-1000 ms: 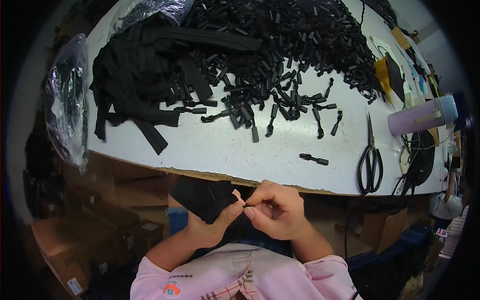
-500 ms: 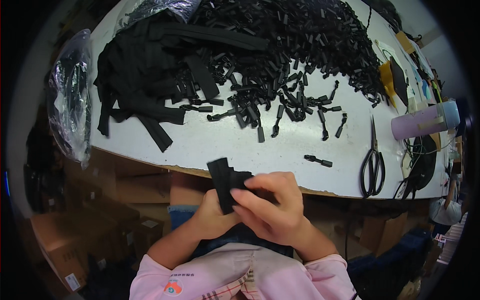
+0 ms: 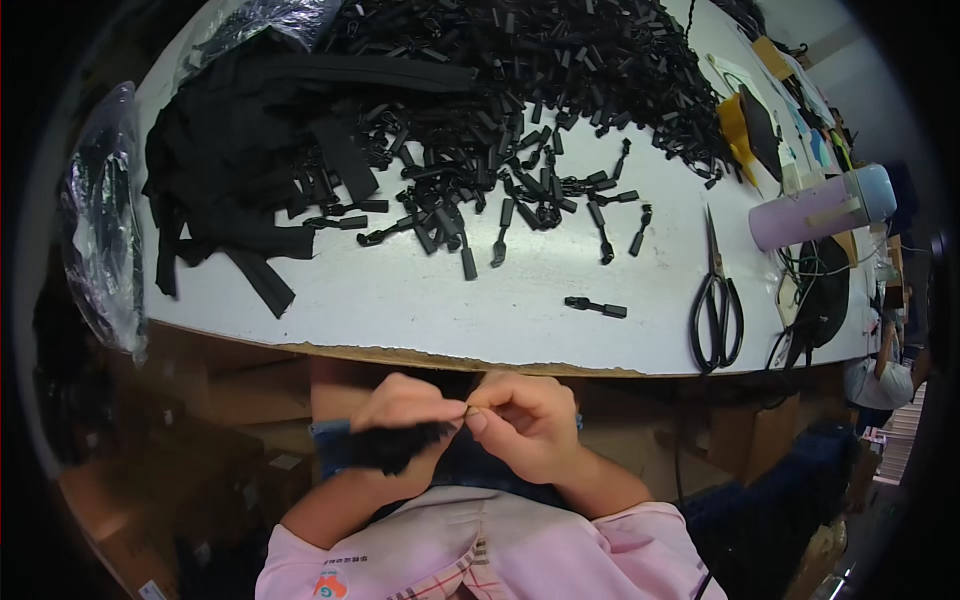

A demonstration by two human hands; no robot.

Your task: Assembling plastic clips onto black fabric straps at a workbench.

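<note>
The left hand [image 3: 408,408] grips a blurred black fabric piece [image 3: 392,449] while the right hand [image 3: 530,425] pinches a tiny item [image 3: 470,409], its kind unclear.

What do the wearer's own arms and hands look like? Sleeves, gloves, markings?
Left hand and right hand are both ungloved; forearms bare. Pale pink, loose sleeves end around the elbows. They belong to a pink top with a small round orange-and-white chest emblem and plaid trim. No cables seen on the arms.
</note>
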